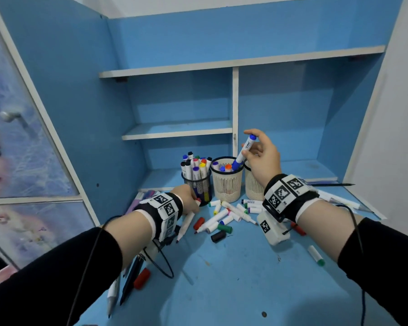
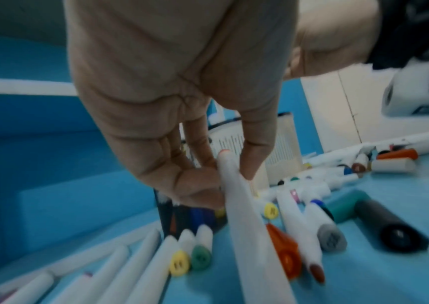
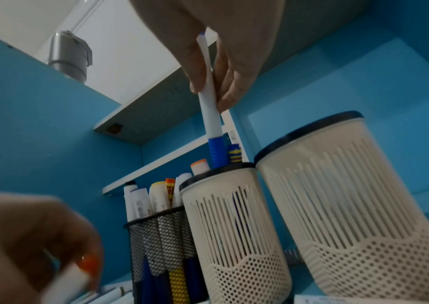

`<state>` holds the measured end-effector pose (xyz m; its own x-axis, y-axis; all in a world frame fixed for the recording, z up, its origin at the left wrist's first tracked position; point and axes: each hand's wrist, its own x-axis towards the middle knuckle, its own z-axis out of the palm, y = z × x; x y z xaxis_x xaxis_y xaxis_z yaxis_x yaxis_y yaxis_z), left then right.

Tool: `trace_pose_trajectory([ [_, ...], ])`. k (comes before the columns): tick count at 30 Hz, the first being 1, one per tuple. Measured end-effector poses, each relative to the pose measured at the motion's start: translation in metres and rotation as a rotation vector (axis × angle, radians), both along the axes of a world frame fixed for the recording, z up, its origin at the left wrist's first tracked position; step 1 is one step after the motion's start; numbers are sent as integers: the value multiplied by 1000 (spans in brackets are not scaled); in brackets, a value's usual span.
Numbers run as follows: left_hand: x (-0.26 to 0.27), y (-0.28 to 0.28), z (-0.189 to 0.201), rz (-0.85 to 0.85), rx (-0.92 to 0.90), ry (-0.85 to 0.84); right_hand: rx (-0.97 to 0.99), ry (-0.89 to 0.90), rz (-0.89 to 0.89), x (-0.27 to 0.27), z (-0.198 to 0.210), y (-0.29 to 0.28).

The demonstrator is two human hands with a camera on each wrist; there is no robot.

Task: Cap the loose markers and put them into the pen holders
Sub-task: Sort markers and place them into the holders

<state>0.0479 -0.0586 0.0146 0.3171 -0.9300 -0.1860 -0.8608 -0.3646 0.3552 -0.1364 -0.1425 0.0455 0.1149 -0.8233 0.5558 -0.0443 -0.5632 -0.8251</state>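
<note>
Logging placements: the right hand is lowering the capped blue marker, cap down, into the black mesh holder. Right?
Not quite. The right hand lowers the blue marker, cap down, into the middle cream holder, not the mesh holder; the head view shows it.

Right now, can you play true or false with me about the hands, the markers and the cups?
1. The right hand holds a blue marker. True.
2. The blue marker's cap end points down into the middle cup. True.
3. The left hand is empty. False: it grips a white marker down by the desk.
4. The black mesh cup has no markers in it. False: many capped markers stand in it.
5. A loose black cap lies on the desk. True.
6. All the markers are in cups. False: a pile still lies on the desk.
</note>
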Motion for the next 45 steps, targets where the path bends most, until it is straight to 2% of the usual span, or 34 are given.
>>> trace_pose_trajectory([
  [7, 0, 25, 37, -2, -226, 94, -72, 271, -162, 10, -10, -17],
  [14, -8, 64, 59, -31, -381, 226, -147, 832, -229, 12, -31, -31],
  [16, -10, 76, 60, -21, -425, 323, -138, 884, -213, 11, -34, -30],
  [18, -14, 89, 58, -5, -451, 427, -129, 837, -182, 8, -31, -25],
  [21, -20, 108, 48, 18, -451, 603, -216, 708, -172, 0, -27, -14],
  [24, -23, 126, 29, 28, -416, 684, -269, 759, -75, -12, -24, 2],
  [26, -26, 139, 14, 37, -389, 725, -200, 910, 35, -24, -25, 9],
  [28, -27, 150, -2, 67, -382, 790, -117, 1135, 117, -37, -28, 13],
  [32, -31, 164, -33, 180, -391, 955, 9, 1493, 132, -56, -38, 17],
  [34, -38, 167, -49, 240, -388, 1069, 97, 1610, 140, -60, -40, 17],
  [38, -54, 167, -79, 356, -407, 1295, 208, 1609, 120, -60, -40, 13],
  [42, -59, 164, -87, 376, -482, 1335, 36, 1633, 59, -48, -47, 13],
  [45, -57, 166, -90, 368, -530, 1332, -51, 1601, 155, -34, -47, 18],
])
